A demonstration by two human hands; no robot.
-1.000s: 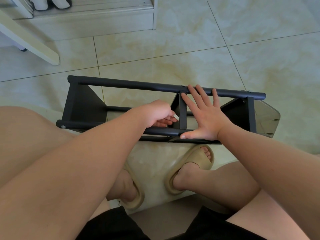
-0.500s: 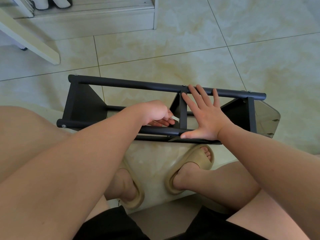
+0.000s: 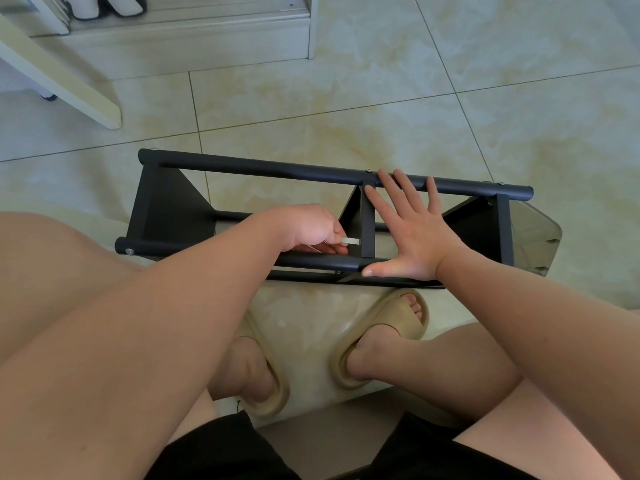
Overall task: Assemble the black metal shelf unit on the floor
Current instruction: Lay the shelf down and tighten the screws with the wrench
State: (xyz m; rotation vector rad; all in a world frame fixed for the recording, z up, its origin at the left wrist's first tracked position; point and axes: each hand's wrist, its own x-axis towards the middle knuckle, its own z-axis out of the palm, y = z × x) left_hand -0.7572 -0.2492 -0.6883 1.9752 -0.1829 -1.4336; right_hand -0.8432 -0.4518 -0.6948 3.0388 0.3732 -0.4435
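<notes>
On the tiled floor (image 3: 381, 109) lies the black shelf unit (image 3: 263, 171): rails, end panels and middle divider (image 3: 367, 233) joined, with screw heads visible on the far rail. Right hand (image 3: 412, 233) flat, fingers spread, pressing the unit right of the divider. Left hand (image 3: 308, 228) curled round a small pale key (image 3: 350, 241) at the divider's near end. Judgement: late stage, this joint left to tighten.

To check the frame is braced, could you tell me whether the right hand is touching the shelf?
Touching. The head view shows the right hand flat on the shelf, fingertips on its far rail.
</notes>
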